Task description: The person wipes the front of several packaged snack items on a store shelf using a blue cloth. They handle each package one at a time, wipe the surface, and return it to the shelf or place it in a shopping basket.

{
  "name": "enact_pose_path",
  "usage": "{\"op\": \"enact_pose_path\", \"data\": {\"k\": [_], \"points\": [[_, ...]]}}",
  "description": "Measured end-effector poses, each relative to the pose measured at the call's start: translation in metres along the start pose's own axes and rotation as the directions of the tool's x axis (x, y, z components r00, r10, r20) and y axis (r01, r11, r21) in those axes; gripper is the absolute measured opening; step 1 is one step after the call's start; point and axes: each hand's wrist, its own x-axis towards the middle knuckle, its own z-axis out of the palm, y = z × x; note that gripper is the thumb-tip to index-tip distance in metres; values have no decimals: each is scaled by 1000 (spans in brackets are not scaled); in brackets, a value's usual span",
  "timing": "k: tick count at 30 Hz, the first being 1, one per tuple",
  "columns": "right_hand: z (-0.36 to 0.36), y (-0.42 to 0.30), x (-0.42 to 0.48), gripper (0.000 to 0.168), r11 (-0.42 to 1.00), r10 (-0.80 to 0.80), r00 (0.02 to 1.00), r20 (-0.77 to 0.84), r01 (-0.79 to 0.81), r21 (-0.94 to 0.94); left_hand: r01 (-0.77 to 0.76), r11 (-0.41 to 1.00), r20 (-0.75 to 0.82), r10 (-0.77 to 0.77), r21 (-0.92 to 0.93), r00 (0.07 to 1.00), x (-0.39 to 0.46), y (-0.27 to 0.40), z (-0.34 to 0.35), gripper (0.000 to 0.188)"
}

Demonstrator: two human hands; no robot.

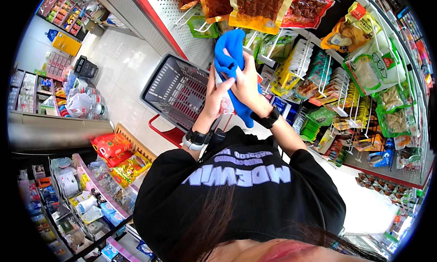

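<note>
My left hand (pixel 215 97) grips a small white packet with red print (pixel 227 105), its thumb resting along the front. My right hand (pixel 247 82) is closed on a bright blue cloth (pixel 229 45), bunched at the top and hanging down past the wrist. The cloth lies against the packet and hides much of it. Both hands touch each other in front of a snack rack. Just left of them, a grey plastic shopping basket (pixel 160 88) with slotted walls sits on the red frame of a cart (pixel 170 134).
Bagged snacks (pixel 263 9) hang above the hands, and hook rows of packets (pixel 290 69) extend right. Behind the basket rises a perforated shelf panel (pixel 196 43). At lower left, a display shelf (pixel 106 193) holds goods beside red packages (pixel 111 146). Bottled goods (pixel 97 105) stand farther left.
</note>
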Motion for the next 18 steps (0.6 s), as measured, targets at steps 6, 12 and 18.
{"op": "enact_pose_path", "data": {"k": [6, 12, 18], "points": [[-2, 7, -23, 52, 1000, 13, 1000, -12, -13, -20, 9, 992, 7, -8, -124, 1000, 0, 0, -11, 57], [6, 8, -19, 19, 939, 302, 943, -142, -268, 216, -46, 994, 321, 12, 98, 947, 2, -3, -18, 97], [5, -12, -11, 18, 952, 253, 950, -184, -211, 221, -165, 899, 323, 28, 406, 946, -7, -22, -21, 112]]}}
